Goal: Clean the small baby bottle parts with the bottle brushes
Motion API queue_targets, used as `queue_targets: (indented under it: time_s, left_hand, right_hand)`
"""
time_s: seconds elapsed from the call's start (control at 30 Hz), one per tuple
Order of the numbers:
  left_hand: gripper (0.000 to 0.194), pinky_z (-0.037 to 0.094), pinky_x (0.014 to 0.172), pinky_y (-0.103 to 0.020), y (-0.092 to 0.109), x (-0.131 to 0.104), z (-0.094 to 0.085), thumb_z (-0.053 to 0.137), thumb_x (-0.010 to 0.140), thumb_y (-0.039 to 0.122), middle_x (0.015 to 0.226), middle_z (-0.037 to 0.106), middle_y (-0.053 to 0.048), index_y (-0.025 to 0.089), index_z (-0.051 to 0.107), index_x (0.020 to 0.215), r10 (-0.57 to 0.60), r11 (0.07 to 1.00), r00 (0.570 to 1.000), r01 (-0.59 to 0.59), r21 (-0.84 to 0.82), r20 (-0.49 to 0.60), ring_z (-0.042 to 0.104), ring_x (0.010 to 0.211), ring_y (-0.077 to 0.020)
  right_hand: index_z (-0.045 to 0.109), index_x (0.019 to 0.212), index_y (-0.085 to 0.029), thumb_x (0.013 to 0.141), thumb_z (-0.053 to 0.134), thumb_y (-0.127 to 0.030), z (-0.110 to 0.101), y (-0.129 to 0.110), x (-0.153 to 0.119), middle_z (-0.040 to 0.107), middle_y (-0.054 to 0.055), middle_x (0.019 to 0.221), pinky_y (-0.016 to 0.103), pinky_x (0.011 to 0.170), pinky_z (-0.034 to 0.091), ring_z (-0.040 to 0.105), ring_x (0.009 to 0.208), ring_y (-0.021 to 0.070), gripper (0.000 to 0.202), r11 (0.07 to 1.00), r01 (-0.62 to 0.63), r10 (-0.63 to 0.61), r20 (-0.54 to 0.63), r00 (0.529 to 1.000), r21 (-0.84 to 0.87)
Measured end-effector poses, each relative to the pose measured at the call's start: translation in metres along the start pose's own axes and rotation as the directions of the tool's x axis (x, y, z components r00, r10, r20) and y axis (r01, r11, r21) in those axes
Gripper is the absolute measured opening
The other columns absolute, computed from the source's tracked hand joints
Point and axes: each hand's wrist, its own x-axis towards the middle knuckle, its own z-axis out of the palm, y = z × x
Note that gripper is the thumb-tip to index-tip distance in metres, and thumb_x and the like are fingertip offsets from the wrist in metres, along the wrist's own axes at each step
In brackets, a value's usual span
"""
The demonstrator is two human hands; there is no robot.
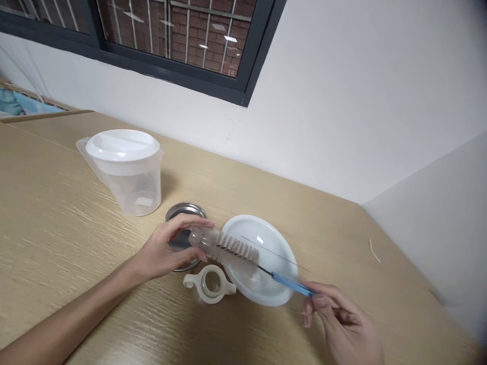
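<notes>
My left hand [167, 249] holds a small clear bottle [203, 238] on its side above the wooden table. My right hand [338, 319] grips the blue handle of a bottle brush [243, 249], whose white bristles reach to the mouth of the bottle. Both sit over a white plate [268, 243]. A round metal tin [184, 210] lies partly hidden under my left hand. A cream ring with two handles [210, 285] rests on the table just in front of the plate.
A clear plastic jug with a white lid [127, 170] stands at the back left of the wooden table [57, 228]. White walls meet in a corner at the right, and a dark-framed window is above.
</notes>
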Motion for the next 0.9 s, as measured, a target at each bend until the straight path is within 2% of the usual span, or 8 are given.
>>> queue_targets:
  time_s: [0.13,0.27,0.33,0.4,0.47,0.5,0.67,0.9]
  left_hand:
    - [0.050,0.058,0.090,-0.032,0.002,-0.001,0.002,0.084,0.078,0.020,0.119,0.075,-0.005,0.029,0.067,0.123,-0.002,1.000,0.999,0.002,-0.016,0.032,0.071,0.110,-0.0235]
    - [0.048,0.059,0.089,-0.032,0.004,-0.001,0.003,0.083,0.078,0.019,0.119,0.075,-0.007,0.027,0.067,0.123,0.004,1.000,1.000,-0.003,-0.020,0.030,0.072,0.109,-0.0243]
    - [0.048,0.060,0.090,-0.033,0.004,0.000,0.003,0.083,0.079,0.020,0.120,0.075,-0.009,0.025,0.066,0.123,-0.019,1.000,0.999,0.019,-0.019,0.030,0.072,0.110,-0.0249]
    - [0.048,0.060,0.092,-0.035,0.005,0.001,0.003,0.083,0.079,0.021,0.120,0.075,-0.010,0.024,0.065,0.123,-0.041,0.999,0.999,0.041,-0.015,0.023,0.072,0.111,-0.0257]
    - [0.048,0.060,0.093,-0.036,0.004,0.001,0.003,0.084,0.078,0.021,0.120,0.075,-0.010,0.023,0.066,0.122,-0.050,0.999,0.999,0.050,-0.018,0.012,0.073,0.110,-0.0258]
    - [0.048,0.060,0.093,-0.036,0.004,0.002,0.003,0.084,0.077,0.021,0.120,0.076,-0.010,0.023,0.066,0.121,-0.053,0.998,0.999,0.053,-0.029,0.009,0.073,0.109,-0.0256]
    - [0.047,0.061,0.094,-0.035,0.002,0.002,0.003,0.083,0.078,0.019,0.120,0.075,-0.010,0.022,0.066,0.121,-0.062,0.995,0.998,0.062,-0.082,0.001,0.073,0.112,-0.0250]
    - [0.046,0.060,0.092,-0.032,0.005,0.003,0.004,0.084,0.076,0.017,0.119,0.075,-0.009,0.023,0.068,0.119,-0.043,0.990,0.999,0.041,-0.131,-0.012,0.073,0.109,-0.0229]
  right_hand:
    - [0.060,0.060,-0.020,0.090,0.060,-0.063,0.003,-0.004,-0.002,0.054,0.000,0.047,0.023,0.051,0.042,0.048,0.045,0.0116,0.053,0.998,-0.039,0.040,0.008,0.999,-0.054]
    - [0.058,0.053,-0.019,0.093,0.056,-0.061,0.002,-0.008,0.000,0.056,0.003,0.052,0.023,0.057,0.043,0.053,0.056,0.0137,0.058,0.996,-0.007,0.009,0.016,1.000,-0.093]
    - [0.066,0.062,-0.019,0.093,0.059,-0.059,0.003,-0.011,-0.001,0.058,0.003,0.056,0.024,0.060,0.046,0.057,0.060,0.0152,0.051,0.998,-0.001,0.001,0.015,1.000,-0.061]
    - [0.074,0.088,-0.019,0.091,0.064,-0.055,0.006,-0.014,-0.003,0.061,0.002,0.061,0.025,0.058,0.048,0.057,0.058,0.0146,0.037,1.000,-0.014,0.014,0.005,1.000,0.000]
    - [0.070,0.112,-0.020,0.089,0.069,-0.049,0.009,-0.015,-0.004,0.064,0.000,0.065,0.024,0.054,0.048,0.056,0.055,0.0135,0.038,0.998,-0.007,0.007,-0.008,1.000,0.066]
    - [0.068,0.116,-0.020,0.089,0.070,-0.047,0.009,-0.015,-0.004,0.065,0.000,0.066,0.024,0.052,0.048,0.057,0.055,0.0134,0.039,0.996,0.005,-0.004,-0.013,1.000,0.091]
    - [0.069,0.104,-0.019,0.085,0.076,-0.046,0.010,-0.008,-0.003,0.067,0.002,0.067,0.026,0.050,0.050,0.058,0.052,0.0136,0.034,0.993,0.021,-0.015,-0.053,0.999,0.120]
    - [0.074,0.099,-0.018,0.081,0.078,-0.051,0.009,-0.004,-0.001,0.065,0.000,0.059,0.024,0.049,0.050,0.057,0.047,0.0122,0.038,0.992,-0.008,0.015,-0.055,0.998,0.123]
